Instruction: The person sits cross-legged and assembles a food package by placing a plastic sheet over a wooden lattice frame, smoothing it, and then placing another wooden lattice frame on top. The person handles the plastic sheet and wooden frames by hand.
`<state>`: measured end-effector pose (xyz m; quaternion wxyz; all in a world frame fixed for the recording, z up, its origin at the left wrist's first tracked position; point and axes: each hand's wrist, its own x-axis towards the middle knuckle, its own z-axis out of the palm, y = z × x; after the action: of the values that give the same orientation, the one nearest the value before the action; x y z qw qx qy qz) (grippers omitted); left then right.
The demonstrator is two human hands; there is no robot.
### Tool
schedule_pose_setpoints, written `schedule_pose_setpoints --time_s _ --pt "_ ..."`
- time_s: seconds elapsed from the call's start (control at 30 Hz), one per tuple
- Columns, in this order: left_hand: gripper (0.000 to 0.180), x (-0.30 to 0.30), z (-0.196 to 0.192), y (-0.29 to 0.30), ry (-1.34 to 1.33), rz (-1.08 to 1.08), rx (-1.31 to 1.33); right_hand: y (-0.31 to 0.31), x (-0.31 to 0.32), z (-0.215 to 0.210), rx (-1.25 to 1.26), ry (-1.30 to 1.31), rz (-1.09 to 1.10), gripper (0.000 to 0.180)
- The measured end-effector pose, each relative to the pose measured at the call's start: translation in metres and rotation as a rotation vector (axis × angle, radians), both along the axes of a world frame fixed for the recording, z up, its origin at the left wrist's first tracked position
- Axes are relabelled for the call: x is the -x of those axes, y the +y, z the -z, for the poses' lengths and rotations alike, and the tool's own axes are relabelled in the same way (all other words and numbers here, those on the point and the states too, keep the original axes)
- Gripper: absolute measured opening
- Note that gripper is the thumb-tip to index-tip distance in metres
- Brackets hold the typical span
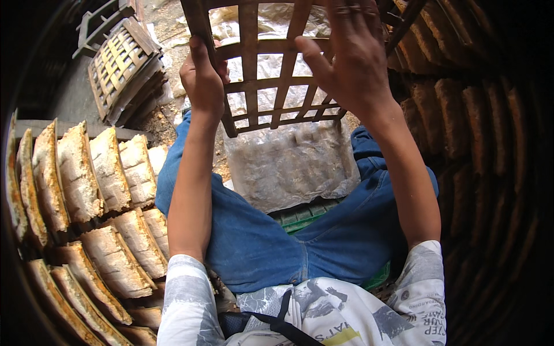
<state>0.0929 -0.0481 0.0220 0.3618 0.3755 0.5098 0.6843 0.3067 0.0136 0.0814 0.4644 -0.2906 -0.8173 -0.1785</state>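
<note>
A wooden lattice frame [250, 69] with woven flat slats is held up tilted in front of me, its top cut off by the picture's edge. My left hand [203, 81] is closed around its left side bar, thumb on the near face. Against the right part of the lattice, my right hand [358, 63] is spread, thumb apart and fingers stretched upward; the fingertips are partly cut off. Below the frame, between my knees, lies a flat rectangular shape covered with wrinkled translucent plastic sheeting [291, 164]. More of the sheeting shows through the lattice openings.
Rows of pale, brown-edged slabs [81, 170] stand on edge to my left. Darker slabs [456, 115] are stacked at my right. Further lattice frames [121, 66] are piled at the far left. A green plastic piece [306, 219] shows between my thighs.
</note>
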Motion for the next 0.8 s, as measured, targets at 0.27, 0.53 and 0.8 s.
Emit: schedule_pose_setpoints --time_s 0.27,0.53,0.8 --pt "0.062 -0.001 -0.002 0.001 -0.038 -0.076 0.114 -0.098 0.003 0.070 0.966 -1.082 -0.259 0.053" --pt "0.063 0.002 0.007 0.003 -0.026 -0.063 0.089 -0.047 -0.014 0.018 0.488 -0.184 -0.183 0.074" --pt "0.051 0.001 0.004 0.001 -0.102 -0.060 0.135 -0.119 0.004 0.124 0.775 -0.842 -0.093 0.055"
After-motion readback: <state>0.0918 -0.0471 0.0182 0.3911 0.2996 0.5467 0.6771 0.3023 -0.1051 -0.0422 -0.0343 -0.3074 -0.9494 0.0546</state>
